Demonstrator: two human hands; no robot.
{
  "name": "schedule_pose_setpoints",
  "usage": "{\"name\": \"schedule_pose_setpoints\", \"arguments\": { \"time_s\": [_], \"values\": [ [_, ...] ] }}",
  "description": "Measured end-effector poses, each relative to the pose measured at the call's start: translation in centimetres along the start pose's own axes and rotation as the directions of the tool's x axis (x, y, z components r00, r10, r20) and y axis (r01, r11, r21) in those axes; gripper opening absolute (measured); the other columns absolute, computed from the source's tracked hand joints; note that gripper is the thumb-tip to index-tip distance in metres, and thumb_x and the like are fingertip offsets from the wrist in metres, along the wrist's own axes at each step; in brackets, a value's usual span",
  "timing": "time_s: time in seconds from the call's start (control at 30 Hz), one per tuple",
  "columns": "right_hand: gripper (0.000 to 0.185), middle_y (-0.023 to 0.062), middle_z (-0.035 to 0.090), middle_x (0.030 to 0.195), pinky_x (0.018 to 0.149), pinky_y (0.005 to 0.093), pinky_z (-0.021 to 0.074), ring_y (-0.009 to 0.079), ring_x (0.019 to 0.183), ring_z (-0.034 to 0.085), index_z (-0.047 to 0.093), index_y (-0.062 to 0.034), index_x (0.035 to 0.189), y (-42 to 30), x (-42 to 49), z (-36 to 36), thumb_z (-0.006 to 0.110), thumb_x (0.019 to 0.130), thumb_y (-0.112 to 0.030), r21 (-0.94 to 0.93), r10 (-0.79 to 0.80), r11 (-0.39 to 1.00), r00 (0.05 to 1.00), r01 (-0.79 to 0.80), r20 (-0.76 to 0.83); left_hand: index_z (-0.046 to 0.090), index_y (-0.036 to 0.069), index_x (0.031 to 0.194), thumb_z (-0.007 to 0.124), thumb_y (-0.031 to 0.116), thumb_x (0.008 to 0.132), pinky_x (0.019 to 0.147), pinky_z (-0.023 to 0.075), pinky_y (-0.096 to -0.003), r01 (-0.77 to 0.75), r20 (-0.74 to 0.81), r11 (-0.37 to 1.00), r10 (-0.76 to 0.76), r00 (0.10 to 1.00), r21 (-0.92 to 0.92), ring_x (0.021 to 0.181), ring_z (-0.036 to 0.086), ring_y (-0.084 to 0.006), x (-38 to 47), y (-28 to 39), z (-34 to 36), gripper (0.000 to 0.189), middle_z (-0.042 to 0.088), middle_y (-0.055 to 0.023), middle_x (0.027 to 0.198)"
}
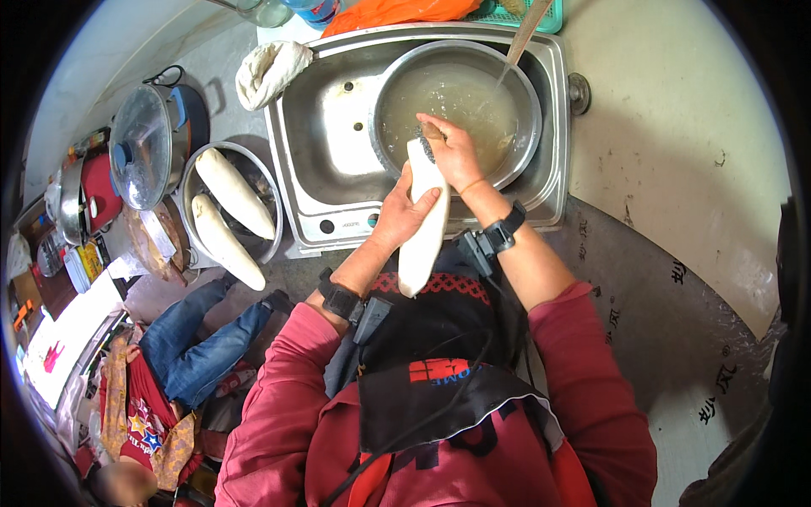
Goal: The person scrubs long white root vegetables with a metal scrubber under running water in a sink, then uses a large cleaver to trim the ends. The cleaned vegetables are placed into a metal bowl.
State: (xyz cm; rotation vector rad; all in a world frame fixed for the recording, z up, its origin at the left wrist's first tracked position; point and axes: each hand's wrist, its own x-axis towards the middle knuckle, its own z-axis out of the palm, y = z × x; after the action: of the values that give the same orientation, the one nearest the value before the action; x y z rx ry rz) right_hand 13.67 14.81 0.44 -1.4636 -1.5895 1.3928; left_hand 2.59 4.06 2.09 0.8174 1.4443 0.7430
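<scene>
A long white daikon radish (426, 222) slants over the sink's near edge, its lower tip close to my apron. My left hand (408, 212) grips its middle, thumb across the top. Against its upper end my right hand (455, 152) presses a grey scouring pad (426, 147), which looks like steel wool; the fingers partly cover it. Beneath my right hand stands a large metal basin (379, 123) of cloudy water, set in the right part of the steel sink (317, 146). A thin stream from the faucet (527, 30) runs into the water.
Left of the sink, a metal bowl (279, 218) holds two white daikons (234, 193), beside a lidded pot (140, 149) and a cleaver (157, 233). A white cloth (269, 75) lies on the sink's corner. A person (190, 355) in jeans is at lower left.
</scene>
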Motion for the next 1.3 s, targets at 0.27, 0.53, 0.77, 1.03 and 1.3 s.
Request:
{"name": "schedule_pose_setpoints", "arguments": {
  "time_s": [0.27, 0.53, 0.77, 1.03, 1.3],
  "values": [
    [0.031, 0.0167, 0.053, 0.134, 0.105, 0.0329, 0.0355, 0.0256, 0.123, 0.048, 0.062, -0.0081, 0.124, 0.1, -5.5, -0.1, 0.054, 0.096, -0.019, 0.008, 0.053, 0.999, 0.994, -0.052, -0.092, 0.022, 0.003, 0.149, 0.062, 0.021, 0.09, 0.106, 0.0343, -0.033, 0.075, 0.14, 0.977, -0.047, 0.989, -0.2, 0.127, 0.044, -0.0216, 0.4, 0.8, -1.2, 0.073, 0.045, -0.0146, 0.14],
    [0.033, 0.0129, 0.068, 0.111, 0.091, 0.0322, 0.0471, 0.0248, 0.102, 0.064, 0.067, -0.0117, 0.116, 15.6, 3.4, -1.2, 0.061, 0.09, -0.032, -0.367, 0.015, 0.92, 0.947, -0.139, -0.321, 0.039, 0.002, 0.14, 0.057, 0.038, 0.09, 0.095, 0.0478, -0.035, 0.385, 0.411, 0.487, -0.058, 0.91, -0.784, 0.113, 0.056, -0.0223, 1.2, -1.7, -3.0, 0.064, 0.056, -0.0127, 0.128],
    [0.04, 0.0143, 0.066, 0.108, 0.091, 0.0355, 0.0461, 0.028, 0.101, 0.062, 0.066, -0.0127, 0.115, 14.8, 0.4, -0.5, 0.07, 0.082, -0.035, -0.082, 0.539, 0.836, 0.84, -0.543, -0.064, 0.05, 0.001, 0.129, 0.037, 0.054, 0.098, 0.086, 0.0541, -0.0407, 0.368, 0.314, 0.315, -0.209, 0.926, -0.875, 0.097, 0.063, -0.0294, 4.2, -5.3, -5.0, 0.063, 0.061, -0.0183, 0.115],
    [0.026, 0.0207, 0.053, 0.126, 0.1, 0.0434, 0.0389, 0.038, 0.116, 0.05, 0.07, -0.0114, 0.104, -2.4, -8.6, 1.6, 0.071, 0.08, -0.021, -0.118, -0.271, 0.957, 0.962, 0.266, -0.027, 0.05, 0.007, 0.128, 0.039, 0.058, 0.096, 0.087, 0.0523, -0.0409, 0.31, 0.205, 0.385, -0.288, 0.935, -0.87, 0.098, 0.062, -0.0266, 5.1, -3.7, -1.2, 0.061, 0.061, -0.0141, 0.113],
    [0.018, 0.0127, 0.064, 0.105, 0.084, 0.0319, 0.0474, 0.0249, 0.096, 0.061, 0.067, -0.0029, 0.104, 3.2, -1.4, 1.3, 0.061, 0.089, -0.011, 0.164, -0.103, 0.98, 0.994, 0.11, -0.048, 0.017, 0.029, 0.15, 0.046, 0.025, 0.102, 0.05, 0.0401, -0.0207, 0.254, 0.131, 0.614, -0.239, 0.962, -0.747, 0.057, 0.043, -0.0079, 3.3, 0.2, 1.0, 0.057, 0.053, -0.0009, 0.079]
  ]
}}
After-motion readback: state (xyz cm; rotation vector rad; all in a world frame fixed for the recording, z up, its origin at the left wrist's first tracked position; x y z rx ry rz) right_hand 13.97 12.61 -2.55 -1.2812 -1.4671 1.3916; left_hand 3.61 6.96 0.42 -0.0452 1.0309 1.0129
